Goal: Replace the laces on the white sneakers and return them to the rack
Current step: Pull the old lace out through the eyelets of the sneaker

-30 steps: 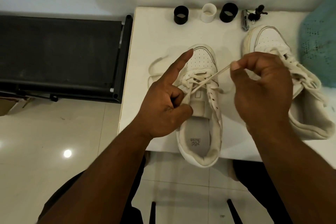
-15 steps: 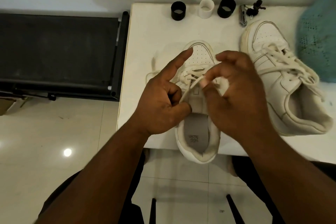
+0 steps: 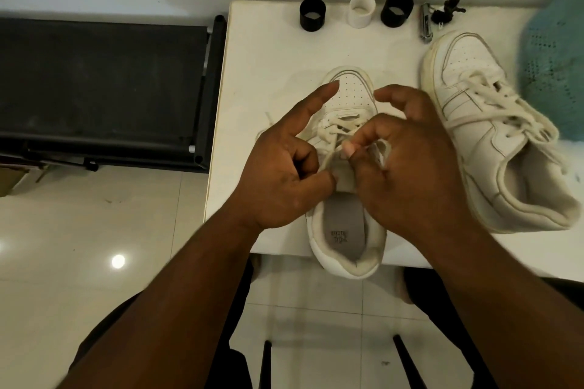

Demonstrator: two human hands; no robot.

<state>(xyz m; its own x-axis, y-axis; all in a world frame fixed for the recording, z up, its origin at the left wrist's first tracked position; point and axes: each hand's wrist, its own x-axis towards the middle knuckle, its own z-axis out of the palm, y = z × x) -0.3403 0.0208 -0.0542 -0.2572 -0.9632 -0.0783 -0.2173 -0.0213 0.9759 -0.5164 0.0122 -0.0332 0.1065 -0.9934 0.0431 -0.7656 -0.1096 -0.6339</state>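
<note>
The near white sneaker (image 3: 347,98) sits on the white counter (image 3: 268,57), toe pointing away and heel hanging over the near edge. The left hand (image 3: 281,177) is beside its left flank: index finger stretched out along the toe box, the other fingers curled, thumb and fingers pinching the white lace (image 3: 328,158) at the tongue. The right hand (image 3: 407,174) covers the eyelets on the other side, fingers bent, thumb and fingertip pinching the same lace over the middle of the shoe. The 2nd white sneaker (image 3: 493,136), already laced, lies to the right, angled with its heel toward the near right. Along the counter's far edge stand 2 black rings (image 3: 313,14) with a white ring (image 3: 361,11) between them, beside a metal tool (image 3: 426,25). A teal cloth (image 3: 556,50) lies at the right edge.
</note>
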